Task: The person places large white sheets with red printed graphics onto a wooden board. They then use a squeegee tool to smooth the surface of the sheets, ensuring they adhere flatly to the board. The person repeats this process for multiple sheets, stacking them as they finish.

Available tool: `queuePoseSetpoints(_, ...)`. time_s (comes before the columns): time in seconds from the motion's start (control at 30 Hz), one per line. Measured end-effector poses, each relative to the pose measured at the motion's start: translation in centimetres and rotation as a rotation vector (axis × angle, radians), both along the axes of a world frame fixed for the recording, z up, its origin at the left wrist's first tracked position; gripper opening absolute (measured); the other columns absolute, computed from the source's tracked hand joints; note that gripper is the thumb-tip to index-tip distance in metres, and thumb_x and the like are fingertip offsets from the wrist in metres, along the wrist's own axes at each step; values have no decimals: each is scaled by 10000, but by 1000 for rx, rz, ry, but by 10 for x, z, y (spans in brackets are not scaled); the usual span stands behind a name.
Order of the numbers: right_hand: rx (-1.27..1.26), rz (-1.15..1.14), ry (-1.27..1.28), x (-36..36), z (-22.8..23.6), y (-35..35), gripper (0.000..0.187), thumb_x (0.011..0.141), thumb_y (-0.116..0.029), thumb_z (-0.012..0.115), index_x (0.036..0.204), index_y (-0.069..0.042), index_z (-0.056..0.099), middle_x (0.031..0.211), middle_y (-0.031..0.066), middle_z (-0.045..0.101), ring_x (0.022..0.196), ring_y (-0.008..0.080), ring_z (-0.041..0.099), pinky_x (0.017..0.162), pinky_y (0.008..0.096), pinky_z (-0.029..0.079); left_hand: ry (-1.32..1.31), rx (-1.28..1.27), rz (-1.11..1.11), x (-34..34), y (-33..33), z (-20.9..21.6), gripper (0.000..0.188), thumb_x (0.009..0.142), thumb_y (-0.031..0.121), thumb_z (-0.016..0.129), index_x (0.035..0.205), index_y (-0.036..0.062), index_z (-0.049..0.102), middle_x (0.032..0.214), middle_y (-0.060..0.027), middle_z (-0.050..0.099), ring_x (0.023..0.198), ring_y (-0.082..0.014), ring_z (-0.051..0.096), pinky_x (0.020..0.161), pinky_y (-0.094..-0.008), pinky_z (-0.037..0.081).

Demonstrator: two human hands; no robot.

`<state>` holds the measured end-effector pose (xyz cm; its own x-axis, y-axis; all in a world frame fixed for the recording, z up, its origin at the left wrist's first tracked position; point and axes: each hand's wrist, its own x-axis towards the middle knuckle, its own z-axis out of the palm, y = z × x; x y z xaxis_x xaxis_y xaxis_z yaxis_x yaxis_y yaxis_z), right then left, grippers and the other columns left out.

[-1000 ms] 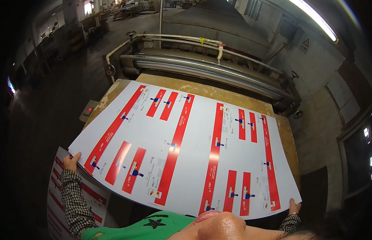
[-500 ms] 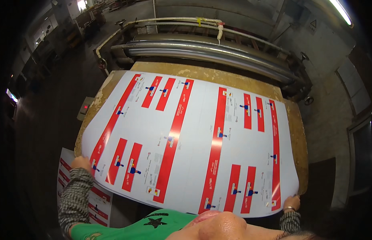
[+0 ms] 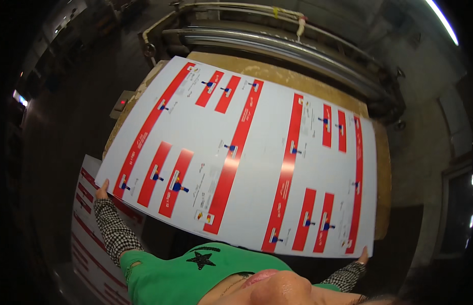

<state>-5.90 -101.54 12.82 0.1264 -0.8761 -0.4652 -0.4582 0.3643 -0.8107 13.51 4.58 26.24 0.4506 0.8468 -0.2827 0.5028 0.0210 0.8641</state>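
A large white printed sheet [image 3: 256, 165] with red stripes and small blue figures lies across a worn yellowish board [image 3: 383, 193]. My left hand [image 3: 102, 189] is closed on its near left corner. At the near right corner, my right hand [image 3: 365, 254] grips the same sheet, its fingers partly hidden. The near edge hangs in front of my green top, and the sheet is fairly flat between my hands. Whether more sheets lie beneath it, I cannot tell.
Beyond the board runs a long metal roller machine [image 3: 256, 47] with a pale pipe [image 3: 236, 7] above it. A handwheel [image 3: 150, 50] sits at its left end. At the left are a small box with a red light [image 3: 123, 102] and, lower down, similar printed sheets [image 3: 86, 239].
The sheet's near corners, curled before, are now straighter. My left hand has pulled its corner outward, and both hands still hold on. The whole view has shifted and turned slightly.
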Motion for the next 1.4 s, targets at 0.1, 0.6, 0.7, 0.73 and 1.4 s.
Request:
queuePoseSetpoints(0.1,11,-176,274,18,-13,27,615,842,-446,589,1148,87,561,1120,201,611,997,315,599,898,386,451,312,63,36,-19,23,-59,614,860,378,601,1257,-76,484,1243,-207,540,1100,-300,544,951,-367,419)
queuePoseSetpoints(0.6,119,-442,214,43,-20,42,721,892,-524,455,1229,113,468,1220,265,535,1097,375,562,916,435,466,-151,-1225,-54,-64,-302,-26,776,821,490,626,1396,87,295,1430,-138,346,1310,-336,330,1060,-574,263)
queuePoseSetpoints(0.7,128,-456,204,54,0,59,707,891,-519,471,1225,104,478,1206,254,548,1064,368,577,879,444,484,-13,-1327,-178,-82,-355,-59,733,852,465,599,1405,107,277,1439,-116,332,1332,-318,296,1080,-541,246)
queuePoseSetpoints(0.73,111,-440,170,47,-10,55,711,888,-523,476,1227,102,478,1208,248,549,1060,361,578,868,446,488,-3,-1307,-244,-75,-371,-61,685,873,440,580,1400,112,289,1431,-113,350,1326,-312,314,1080,-530,261)
queuePoseSetpoints(1.4,-7,-277,182,18,-41,53,876,766,-675,547,1118,127,543,1129,233,592,970,330,610,773,438,518,-64,-1039,-267,-93,-390,-74,559,872,236,602,1350,75,362,1325,-113,468,1227,-288,450,981,-560,363)
